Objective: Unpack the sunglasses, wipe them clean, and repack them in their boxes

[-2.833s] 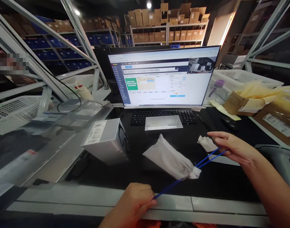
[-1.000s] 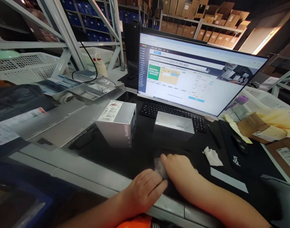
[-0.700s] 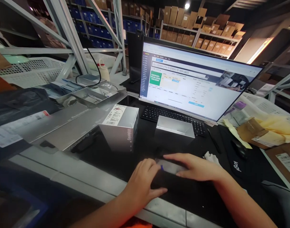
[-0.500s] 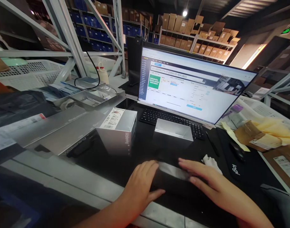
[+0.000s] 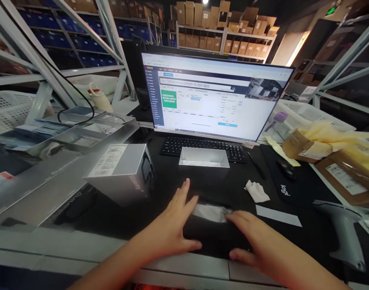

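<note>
A dark oblong case [image 5: 210, 231] lies on the black desk mat between my hands, with a pale, shiny strip along its top. My left hand [image 5: 175, 223] is at its left end, fingers stretched out and thumb spread apart. Beside the right end is my right hand [image 5: 252, 235], thumb and fingers apart, fingertips touching or very close to the strip. Blur hides the exact contact. Beyond them sits an open white box tray [image 5: 204, 158] in front of the keyboard [image 5: 199, 149]. To the left stands a silver box [image 5: 118, 169] with a printed label and a glasses picture.
Behind is a monitor [image 5: 208, 100]. On the right are a crumpled white tissue [image 5: 256, 191], a white paper strip [image 5: 278, 216], a mouse [image 5: 285, 169], a grey barcode scanner [image 5: 343, 233] and cardboard boxes [image 5: 344, 177]. Long silver boxes [image 5: 36, 181] lie at left.
The view has swung to the right, so the white strip and the scanner show more fully. My left fingers have spread out, and my right thumb has moved away from the fingers.
</note>
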Demonstrator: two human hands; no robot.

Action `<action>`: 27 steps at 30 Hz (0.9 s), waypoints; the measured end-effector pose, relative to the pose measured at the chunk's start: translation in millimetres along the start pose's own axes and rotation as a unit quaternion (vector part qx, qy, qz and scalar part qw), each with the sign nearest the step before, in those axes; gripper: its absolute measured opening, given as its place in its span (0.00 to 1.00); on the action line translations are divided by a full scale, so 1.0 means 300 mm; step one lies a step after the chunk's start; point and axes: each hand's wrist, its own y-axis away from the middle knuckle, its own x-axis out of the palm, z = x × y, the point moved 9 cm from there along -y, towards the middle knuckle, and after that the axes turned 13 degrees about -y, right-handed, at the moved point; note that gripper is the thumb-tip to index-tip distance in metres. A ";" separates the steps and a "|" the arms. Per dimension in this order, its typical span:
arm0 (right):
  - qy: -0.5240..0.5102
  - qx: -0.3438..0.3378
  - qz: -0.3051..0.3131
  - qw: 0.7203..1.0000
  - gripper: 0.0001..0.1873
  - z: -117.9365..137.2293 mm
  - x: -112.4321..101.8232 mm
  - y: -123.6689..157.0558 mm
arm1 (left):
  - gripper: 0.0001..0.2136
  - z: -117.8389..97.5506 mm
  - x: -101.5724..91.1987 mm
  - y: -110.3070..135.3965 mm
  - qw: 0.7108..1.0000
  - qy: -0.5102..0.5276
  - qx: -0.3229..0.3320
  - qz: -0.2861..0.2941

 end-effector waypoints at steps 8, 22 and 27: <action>0.093 -0.033 -0.061 0.993 0.23 0.012 -0.060 -0.023 | 0.51 -0.022 -0.045 -0.060 0.998 0.063 -0.015 -0.016; 0.006 -0.069 -0.123 0.990 0.61 0.054 -0.095 -0.207 | 0.54 0.106 -0.070 -0.015 0.954 0.134 -0.078 -0.256; -0.208 -0.072 -0.220 0.950 0.48 -0.007 -0.245 -0.151 | 0.62 0.163 -0.007 -0.042 0.877 0.396 -0.075 -0.263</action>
